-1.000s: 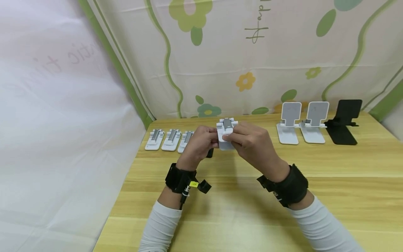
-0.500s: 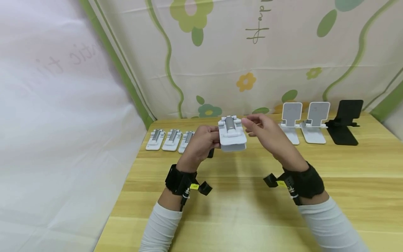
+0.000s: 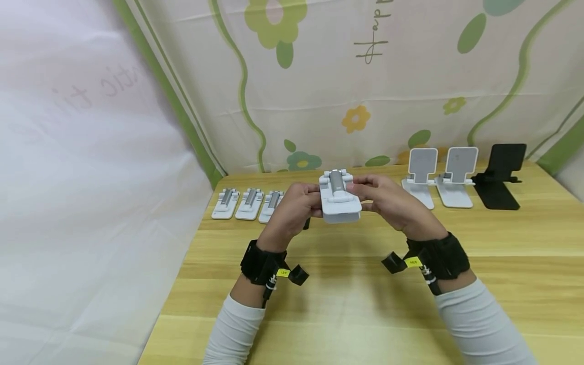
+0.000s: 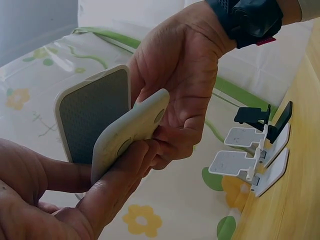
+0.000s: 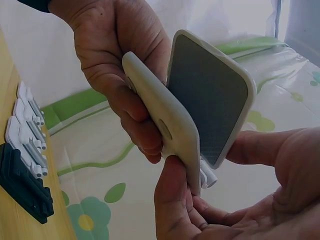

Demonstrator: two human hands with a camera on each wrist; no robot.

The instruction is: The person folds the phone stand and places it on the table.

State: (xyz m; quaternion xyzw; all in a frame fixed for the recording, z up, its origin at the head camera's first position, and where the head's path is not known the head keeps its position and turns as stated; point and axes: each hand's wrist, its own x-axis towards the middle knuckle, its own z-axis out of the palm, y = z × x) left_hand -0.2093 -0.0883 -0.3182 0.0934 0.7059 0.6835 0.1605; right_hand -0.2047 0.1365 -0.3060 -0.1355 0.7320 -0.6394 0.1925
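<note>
A white folding phone stand (image 3: pixel 342 207) with a grey hinged arm is held above the table between both hands. Its grey-padded panel (image 4: pixel 95 117) is swung away from the white base (image 4: pixel 131 131), leaving a wedge-shaped gap. The left hand (image 3: pixel 294 210) grips the stand by its left side. On the opposite side, the right hand (image 3: pixel 394 203) pinches it, with the thumb on the upper face near the hinge. The right wrist view shows fingers (image 5: pixel 175 185) of the right hand at the base's lower end.
Several folded phone stands lie in a row at left, including a white one (image 3: pixel 225 204) and a black one (image 5: pixel 25 182) partly hidden by the left hand. Two white unfolded stands (image 3: pixel 423 165) and a black one (image 3: pixel 505 162) stand at right before a patterned cloth (image 3: pixel 315 101).
The right hand let go of the stand, drew off to the right, then came back and pinched its right side. The left hand kept its grip while the stand shifted slightly right.
</note>
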